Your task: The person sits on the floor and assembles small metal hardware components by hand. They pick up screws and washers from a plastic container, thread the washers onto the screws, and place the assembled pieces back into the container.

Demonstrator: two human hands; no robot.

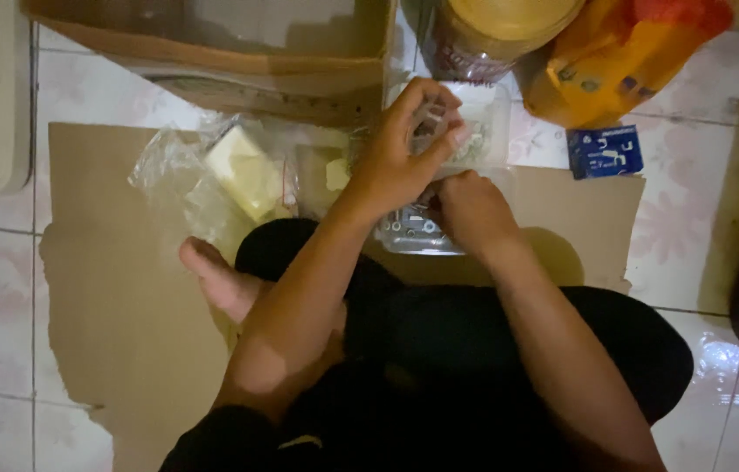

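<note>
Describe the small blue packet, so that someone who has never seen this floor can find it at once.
Start from the flat brown cardboard sheet on the tiled floor and go to its far right corner. Just beyond lies the small blue packet, below the orange plastic bag. It is the only blue, flat, rectangular thing there.

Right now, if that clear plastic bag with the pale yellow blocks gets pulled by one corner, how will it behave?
The clear plastic bag looks thin and crinkled, so it would probably go floppy and stretch rather than lift flat. The pale yellow blocks inside seem solid, so they would likely slide and sag to the low end. Its slick film may slip on the cardboard sheet.
</note>
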